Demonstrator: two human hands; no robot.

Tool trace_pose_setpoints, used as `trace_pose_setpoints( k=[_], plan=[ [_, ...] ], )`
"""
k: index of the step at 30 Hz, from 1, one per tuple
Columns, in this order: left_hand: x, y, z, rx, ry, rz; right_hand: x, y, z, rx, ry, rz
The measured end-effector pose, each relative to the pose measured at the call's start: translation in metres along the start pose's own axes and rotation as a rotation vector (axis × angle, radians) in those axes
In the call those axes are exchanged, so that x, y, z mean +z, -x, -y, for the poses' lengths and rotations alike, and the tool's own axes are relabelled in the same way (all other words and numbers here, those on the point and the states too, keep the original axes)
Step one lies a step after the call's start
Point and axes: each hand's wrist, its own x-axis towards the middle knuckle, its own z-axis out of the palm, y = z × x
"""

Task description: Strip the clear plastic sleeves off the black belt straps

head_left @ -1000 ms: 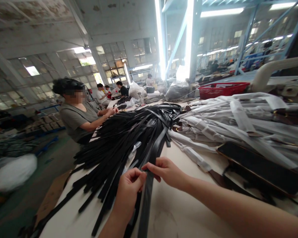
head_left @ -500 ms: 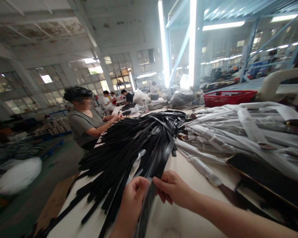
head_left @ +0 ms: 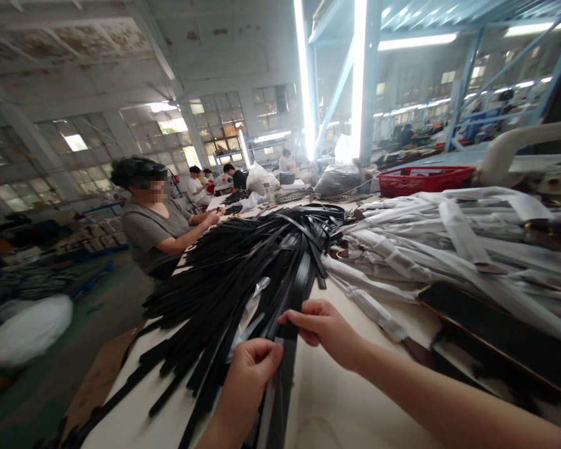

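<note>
Carefully now: two bare hands, just apart, pinch beside one near black strap (head_left: pixel 286 374).
Left hand (head_left: pixel 247 377) seems clamped on clear film; right hand's (head_left: pixel 325 327) grip contents cannot be told. Keep the film taut, the strap flat; one red basket (head_left: pixel 425 181) sits far right.

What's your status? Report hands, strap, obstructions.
Left hand pinched at clear film; right hand at black strap, grip unclear. Strap partly under film. Piled black straps crowd its left side.
</note>
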Motion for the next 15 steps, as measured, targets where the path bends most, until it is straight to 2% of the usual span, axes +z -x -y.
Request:
trace_pose_setpoints(
  k=[5, 11, 15],
  plan=[
    [0.001, -0.004, 0.007, 0.012, 0.054, -0.042, 0.008, 0.005, 0.002, 0.02, -0.001, 0.031],
    [-0.003, -0.009, 0.009, 0.072, 0.098, -0.035, 0.016, 0.007, -0.017, 0.069, 0.051, 0.112],
    [-0.004, -0.008, 0.008, 0.016, 0.121, -0.033, 0.007, -0.002, -0.021, 0.091, -0.187, 0.043]
  ],
)
